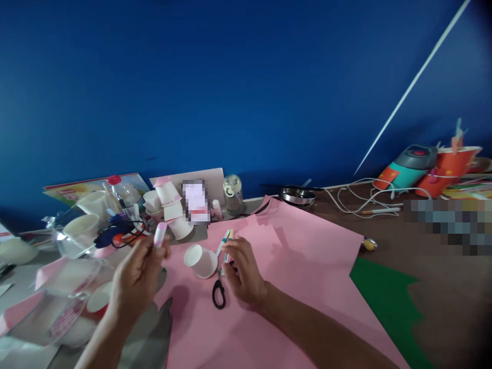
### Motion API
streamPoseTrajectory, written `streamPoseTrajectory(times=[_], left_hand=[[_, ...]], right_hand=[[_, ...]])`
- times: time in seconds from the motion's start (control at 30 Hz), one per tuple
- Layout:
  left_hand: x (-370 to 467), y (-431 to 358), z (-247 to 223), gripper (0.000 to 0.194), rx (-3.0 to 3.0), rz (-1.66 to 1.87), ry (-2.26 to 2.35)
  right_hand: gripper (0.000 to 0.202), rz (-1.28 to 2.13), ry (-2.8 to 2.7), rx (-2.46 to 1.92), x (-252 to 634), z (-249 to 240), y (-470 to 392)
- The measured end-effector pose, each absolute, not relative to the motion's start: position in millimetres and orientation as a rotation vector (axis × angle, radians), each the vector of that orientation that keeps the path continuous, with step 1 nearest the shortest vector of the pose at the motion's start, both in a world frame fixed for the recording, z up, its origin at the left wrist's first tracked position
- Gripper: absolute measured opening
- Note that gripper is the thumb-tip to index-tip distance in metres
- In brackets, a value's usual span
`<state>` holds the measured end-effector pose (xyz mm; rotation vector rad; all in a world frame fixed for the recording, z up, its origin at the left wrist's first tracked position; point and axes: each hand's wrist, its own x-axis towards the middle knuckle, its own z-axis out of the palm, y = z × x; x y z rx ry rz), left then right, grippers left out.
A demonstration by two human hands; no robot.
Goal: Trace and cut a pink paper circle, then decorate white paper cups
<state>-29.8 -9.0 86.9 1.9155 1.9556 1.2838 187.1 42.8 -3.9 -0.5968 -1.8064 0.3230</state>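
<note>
My left hand [136,277] is closed around a small white tube with a pink cap [160,234], held upright above the left edge of the pink paper [307,246]. Low over the paper, my right hand [244,271] has curved fingers, with the thumb apart from them. Beside and partly under it lie scissors with black handles [219,295]; one handle is partly hidden by the fingers. Two slim markers [223,242] lie near its fingertips. A white paper cup [200,260] rests tipped on its side just left of the scissors.
Stacked paper cups [171,202], a blurred phone [197,202] and a glass jar [232,195] line the wall. Clear plastic packaging [69,307] covers the left. Green paper [388,302], a white cable [342,202], a teal-and-grey bottle [411,166] and an orange bucket [442,171] are right.
</note>
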Motion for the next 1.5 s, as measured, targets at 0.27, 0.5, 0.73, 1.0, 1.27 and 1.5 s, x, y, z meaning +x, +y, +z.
streamPoseTrajectory(times=[0.27, 0.5, 0.73, 1.0, 1.27, 1.5], left_hand=[[43.4, -48.8, 49.5, 0.044, 1.318, 0.896, 1.154], [45.0, -33.2, 16.7, 0.044, 1.206, 1.108, 1.113], [39.4, -38.7, -5.9, 0.036, 1.004, 0.977, 0.983], [43.6, -50.0, -0.1, 0.034, 0.650, 0.823, 0.567], [37.6, -46.8, 3.2, 0.033, 0.673, 0.982, 0.711], [44.2, -47.3, 1.3, 0.031, 0.554, 1.083, 0.647]], right_hand=[[0.040, 0.989, -1.731, -0.333, 181.1, 15.8, 11.7], [0.037, 1.444, -1.362, -0.457, 173.7, 15.4, 20.7], [0.041, 1.434, -1.372, -0.612, 178.4, 21.1, 26.1], [0.044, 1.420, -1.045, -0.750, 185.6, 11.3, 57.9], [0.030, 0.671, -1.702, -1.167, 194.6, -10.4, 72.5], [0.040, 0.002, -1.939, -0.676, 197.2, 8.8, 44.4]])
